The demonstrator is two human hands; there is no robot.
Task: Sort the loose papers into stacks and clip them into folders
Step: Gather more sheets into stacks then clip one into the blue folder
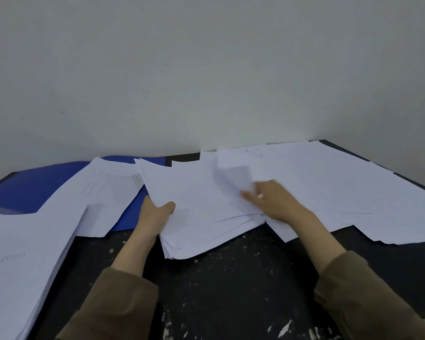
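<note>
A bundle of white papers [201, 217] lies tilted in the middle of the black table. My left hand [156, 213] grips its left edge, thumb on top. My right hand [272, 200] rests on the bundle's right side, its fingers on a blurred sheet [236, 177]. More loose white sheets [329, 185] are spread out to the right. A blue folder [34, 190] lies at the back left, partly covered by a printed sheet [108, 192]. A thick white stack [22, 266] sits at the near left.
The black table [231, 285] is speckled with white paint marks near me. A plain grey wall [206, 69] rises right behind the table. The table's right edge [402, 177] runs diagonally past the spread sheets. My brown sleeves cover both forearms.
</note>
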